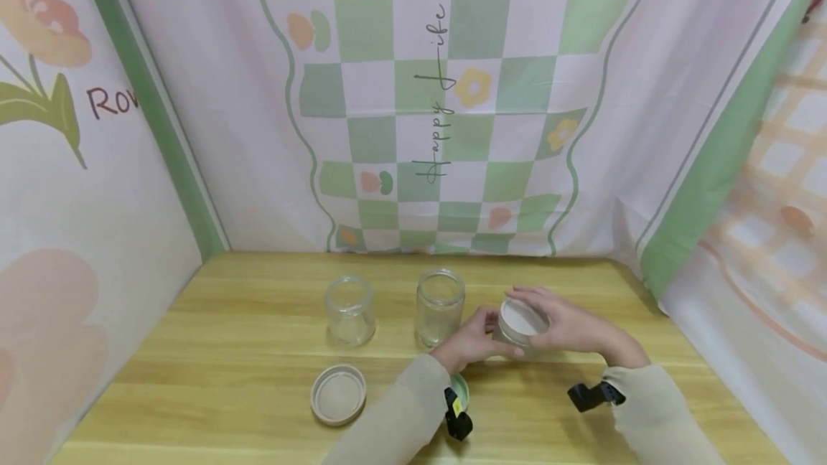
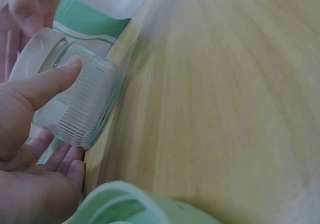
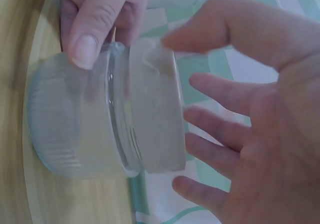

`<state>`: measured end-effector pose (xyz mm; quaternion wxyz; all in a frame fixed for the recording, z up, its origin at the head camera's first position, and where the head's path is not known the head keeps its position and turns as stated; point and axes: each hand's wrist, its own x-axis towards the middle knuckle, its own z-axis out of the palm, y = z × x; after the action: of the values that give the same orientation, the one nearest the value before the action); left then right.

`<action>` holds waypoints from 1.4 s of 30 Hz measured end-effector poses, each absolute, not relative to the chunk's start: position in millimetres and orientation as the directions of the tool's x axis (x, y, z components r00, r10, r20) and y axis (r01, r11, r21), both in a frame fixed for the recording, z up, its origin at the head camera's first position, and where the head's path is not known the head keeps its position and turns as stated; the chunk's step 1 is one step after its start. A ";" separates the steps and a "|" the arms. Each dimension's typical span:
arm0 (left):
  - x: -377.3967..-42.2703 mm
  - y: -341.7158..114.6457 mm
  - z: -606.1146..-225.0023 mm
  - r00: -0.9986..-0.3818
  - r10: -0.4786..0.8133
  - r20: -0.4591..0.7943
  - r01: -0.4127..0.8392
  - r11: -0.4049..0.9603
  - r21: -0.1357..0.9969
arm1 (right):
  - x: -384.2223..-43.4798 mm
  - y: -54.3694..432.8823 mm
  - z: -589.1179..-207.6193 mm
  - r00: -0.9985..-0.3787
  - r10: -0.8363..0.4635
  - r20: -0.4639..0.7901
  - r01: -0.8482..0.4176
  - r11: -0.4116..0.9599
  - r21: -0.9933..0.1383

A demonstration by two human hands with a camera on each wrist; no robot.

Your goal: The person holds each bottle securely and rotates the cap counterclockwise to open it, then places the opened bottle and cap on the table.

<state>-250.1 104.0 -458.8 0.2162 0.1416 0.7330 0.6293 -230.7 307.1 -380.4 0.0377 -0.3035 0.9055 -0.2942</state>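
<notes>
In the head view a squat glass jar (image 1: 507, 339) with a whitish lid (image 1: 523, 318) stands at the right of the table. My left hand (image 1: 474, 343) grips the jar's side; the left wrist view shows the thumb across its ribbed glass (image 2: 90, 102), other fingers beneath. Around the lid is my right hand (image 1: 571, 325). In the right wrist view its fingers are spread, with the thumb at the rim of the lid (image 3: 157, 109) and the other fingertips by its top face. The lid sits on the jar mouth.
Two lidless glass jars, a shorter one (image 1: 350, 314) and a taller one (image 1: 441, 311), stand left of the hands. A beige lid (image 1: 339, 395) lies nearer the front. A green lid (image 2: 120, 199) is partly hidden under my left wrist. Printed curtains surround the wooden table (image 1: 213, 364).
</notes>
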 end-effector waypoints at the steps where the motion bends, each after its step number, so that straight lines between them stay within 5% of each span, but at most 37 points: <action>1: -250.0 103.9 -458.5 -0.866 0.481 -0.138 -0.064 0.167 0.984 | -230.5 306.0 -380.9 -0.820 -0.560 0.119 -0.524 0.651 -0.549; 18: -251.2 106.9 -461.6 -0.871 0.475 -0.124 -0.048 0.169 0.985 | -215.9 285.3 -379.1 -0.971 -0.206 0.123 -0.236 0.914 -0.329; 42: -249.9 103.6 -457.0 -0.867 0.480 -0.135 -0.052 0.181 0.982 | -214.2 286.2 -379.9 -0.948 -0.265 0.176 -0.310 0.892 -0.328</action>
<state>-249.9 103.6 -457.0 0.2137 0.1450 0.7383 0.6231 -214.2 286.2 -379.9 -0.0634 -0.1483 0.9706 -0.1788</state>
